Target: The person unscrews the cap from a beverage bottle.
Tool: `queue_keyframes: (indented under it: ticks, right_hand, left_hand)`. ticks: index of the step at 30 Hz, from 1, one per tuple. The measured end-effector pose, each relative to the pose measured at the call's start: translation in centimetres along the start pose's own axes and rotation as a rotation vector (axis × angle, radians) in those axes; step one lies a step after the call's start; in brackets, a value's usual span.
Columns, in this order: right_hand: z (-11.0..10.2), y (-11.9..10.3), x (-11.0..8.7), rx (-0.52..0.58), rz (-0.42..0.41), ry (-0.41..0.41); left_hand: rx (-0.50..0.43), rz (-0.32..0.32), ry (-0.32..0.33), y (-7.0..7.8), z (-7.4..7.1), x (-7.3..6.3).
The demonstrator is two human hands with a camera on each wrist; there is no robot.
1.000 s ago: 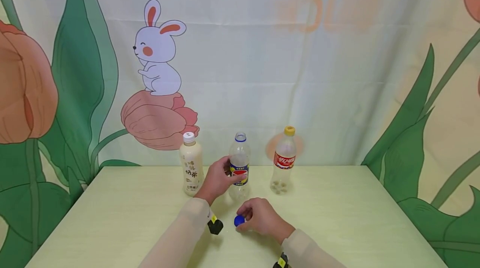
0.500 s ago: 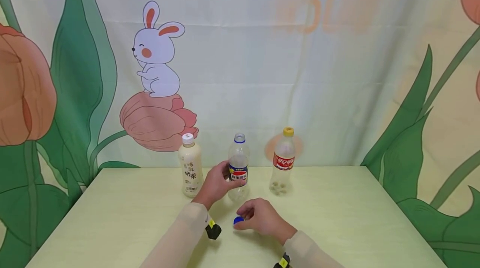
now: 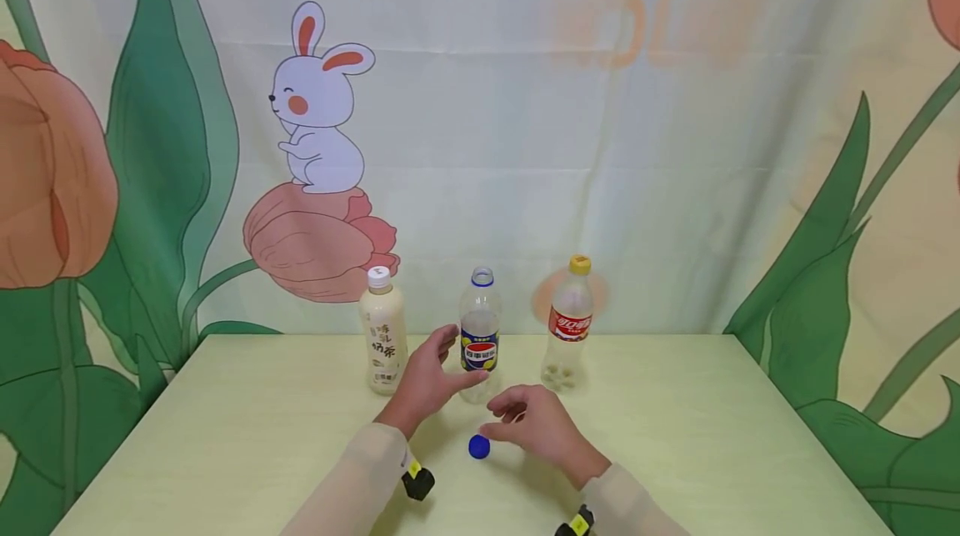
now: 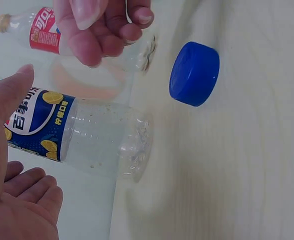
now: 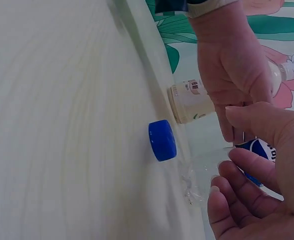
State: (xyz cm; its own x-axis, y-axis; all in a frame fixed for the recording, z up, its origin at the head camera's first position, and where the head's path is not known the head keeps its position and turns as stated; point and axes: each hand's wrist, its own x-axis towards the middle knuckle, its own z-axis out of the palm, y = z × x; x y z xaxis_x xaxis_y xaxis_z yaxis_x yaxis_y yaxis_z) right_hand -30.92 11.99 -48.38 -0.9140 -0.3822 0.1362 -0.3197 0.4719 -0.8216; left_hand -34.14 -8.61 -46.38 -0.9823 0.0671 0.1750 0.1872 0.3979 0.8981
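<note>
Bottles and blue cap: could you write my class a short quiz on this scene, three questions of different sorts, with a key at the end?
1. Multiple choice: which bottle has no cap on its neck?
A) the milky bottle
B) the blue-labelled bottle
C) the red-labelled bottle

2. True or false: the right hand is gripping the blue cap.

3. Short answer: what colour is the cap on the red-labelled bottle?

Key
1: B.
2: False; the blue cap lies on the table, and the right hand holds nothing.
3: Yellow.
</note>
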Motion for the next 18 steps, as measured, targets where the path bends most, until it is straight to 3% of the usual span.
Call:
queue_keyframes:
  ticks: [18]
  right_hand:
    - [-3.1, -1.7, -2.5, 0.030, 0.025, 0.152]
  left_hand:
    - [0.055, 0.018, 0.083, 0.3, 0.3, -3.8]
